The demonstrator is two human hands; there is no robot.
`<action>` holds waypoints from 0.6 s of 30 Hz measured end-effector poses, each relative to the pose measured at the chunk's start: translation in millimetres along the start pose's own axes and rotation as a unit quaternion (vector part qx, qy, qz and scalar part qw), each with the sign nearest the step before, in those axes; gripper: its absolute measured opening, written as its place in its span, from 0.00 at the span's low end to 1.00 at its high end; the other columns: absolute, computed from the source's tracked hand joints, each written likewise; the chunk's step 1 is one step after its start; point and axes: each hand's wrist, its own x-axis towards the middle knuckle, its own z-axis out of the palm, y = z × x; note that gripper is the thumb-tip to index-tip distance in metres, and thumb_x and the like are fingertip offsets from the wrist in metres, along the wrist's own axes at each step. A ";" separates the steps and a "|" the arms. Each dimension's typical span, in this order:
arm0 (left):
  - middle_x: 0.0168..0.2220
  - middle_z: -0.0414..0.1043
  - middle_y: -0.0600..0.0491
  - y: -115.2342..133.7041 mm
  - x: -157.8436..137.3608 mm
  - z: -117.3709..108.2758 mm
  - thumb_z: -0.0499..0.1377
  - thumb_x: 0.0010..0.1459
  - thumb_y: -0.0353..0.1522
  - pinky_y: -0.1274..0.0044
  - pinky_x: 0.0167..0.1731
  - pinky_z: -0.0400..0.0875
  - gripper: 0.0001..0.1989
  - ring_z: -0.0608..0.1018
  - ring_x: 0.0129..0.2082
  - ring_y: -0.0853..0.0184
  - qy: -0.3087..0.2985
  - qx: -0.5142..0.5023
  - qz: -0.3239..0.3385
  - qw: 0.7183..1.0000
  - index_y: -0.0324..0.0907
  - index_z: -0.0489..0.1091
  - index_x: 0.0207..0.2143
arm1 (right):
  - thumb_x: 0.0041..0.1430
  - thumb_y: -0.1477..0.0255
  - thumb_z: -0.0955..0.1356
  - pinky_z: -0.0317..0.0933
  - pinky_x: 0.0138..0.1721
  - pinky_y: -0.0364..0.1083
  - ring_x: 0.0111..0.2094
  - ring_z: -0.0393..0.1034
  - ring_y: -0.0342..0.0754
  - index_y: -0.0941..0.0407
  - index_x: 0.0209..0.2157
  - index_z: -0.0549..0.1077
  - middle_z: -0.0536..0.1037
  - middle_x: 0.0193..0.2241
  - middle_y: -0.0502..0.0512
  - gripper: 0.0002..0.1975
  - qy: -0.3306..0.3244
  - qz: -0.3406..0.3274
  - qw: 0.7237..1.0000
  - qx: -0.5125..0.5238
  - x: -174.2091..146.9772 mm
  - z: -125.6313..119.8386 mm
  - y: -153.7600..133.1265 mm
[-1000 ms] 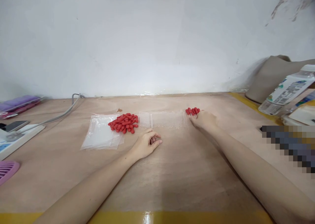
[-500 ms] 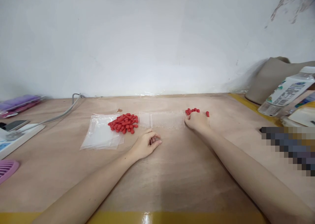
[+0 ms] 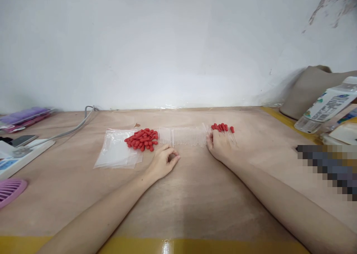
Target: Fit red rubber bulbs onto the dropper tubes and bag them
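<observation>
Thin clear glass dropper tubes (image 3: 184,136) lie side by side in a row across the middle of the table. My right hand (image 3: 219,146) is at the row's right end, its fingers closed on a glass tube that is mostly hidden. Just beyond it lie several tubes with red rubber bulbs (image 3: 222,127) on their ends. My left hand (image 3: 164,161) rests on the table below the row's left end, thumb and forefinger brought together; anything between them is too small to see. Left of the row is a pile of loose red rubber bulbs (image 3: 142,139).
Clear zip bags (image 3: 115,150) lie partly under the bulb pile. A power strip (image 3: 30,157) with a grey cable, a phone (image 3: 23,141) and a pink slotted object (image 3: 11,190) are at the left. A plastic bottle (image 3: 326,105) leans at the right. A wall stands behind the table.
My right hand has drawn slightly back and left, showing more of the bulbed tubes. Some tubes at the row's right end now tilt. My left thumb and forefinger have come together.
</observation>
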 end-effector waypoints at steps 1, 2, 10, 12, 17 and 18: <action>0.30 0.66 0.52 -3.5 1.9 -3.8 0.55 0.54 0.31 0.75 0.32 0.66 0.05 0.69 0.30 0.68 0.023 0.041 0.006 0.999 0.39 0.69 0.28 | 0.59 0.70 0.56 0.49 0.44 0.55 0.35 0.62 0.54 0.59 0.29 0.67 0.71 0.29 0.61 0.12 0.011 -0.024 0.999 0.022 -4.6 -1.9 -1.6; 0.30 0.66 0.51 -7.6 4.5 -8.4 0.54 0.54 0.30 0.73 0.35 0.65 0.05 0.69 0.33 0.65 0.043 0.087 0.012 0.995 0.39 0.69 0.27 | 0.59 0.69 0.56 0.51 0.43 0.54 0.34 0.63 0.53 0.58 0.29 0.68 0.71 0.28 0.60 0.13 0.018 -0.042 0.998 0.048 -8.5 -2.6 -2.5; 0.34 0.68 0.45 -40.2 21.6 -42.4 0.54 0.53 0.31 0.66 0.36 0.61 0.09 0.67 0.38 0.55 0.034 0.332 -0.027 0.942 0.39 0.73 0.31 | 0.62 0.71 0.56 0.61 0.37 0.50 0.35 0.68 0.51 0.57 0.47 0.66 0.74 0.33 0.59 0.15 0.057 -0.126 0.963 0.230 -24.5 23.9 10.8; 0.34 0.68 0.45 -43.5 21.5 -44.2 0.55 0.52 0.31 0.66 0.37 0.61 0.08 0.67 0.38 0.55 0.016 0.338 -0.034 0.940 0.39 0.74 0.30 | 0.62 0.71 0.57 0.62 0.36 0.50 0.36 0.68 0.51 0.56 0.47 0.66 0.74 0.33 0.58 0.15 0.060 -0.135 0.959 0.240 -26.7 27.0 13.4; 0.33 0.68 0.46 -50.5 20.1 -42.7 0.54 0.53 0.30 0.66 0.37 0.61 0.09 0.67 0.37 0.56 -0.001 0.337 -0.028 0.941 0.40 0.74 0.28 | 0.62 0.72 0.57 0.62 0.34 0.48 0.34 0.69 0.49 0.55 0.44 0.68 0.74 0.32 0.57 0.13 0.049 -0.132 0.959 0.248 -26.6 17.8 12.0; 0.33 0.68 0.46 -52.0 20.2 -42.4 0.53 0.54 0.30 0.66 0.37 0.62 0.09 0.68 0.37 0.56 0.002 0.330 -0.027 0.944 0.39 0.74 0.29 | 0.62 0.72 0.56 0.62 0.34 0.48 0.33 0.69 0.49 0.55 0.42 0.68 0.74 0.32 0.57 0.13 0.045 -0.130 0.959 0.246 -26.0 15.2 11.1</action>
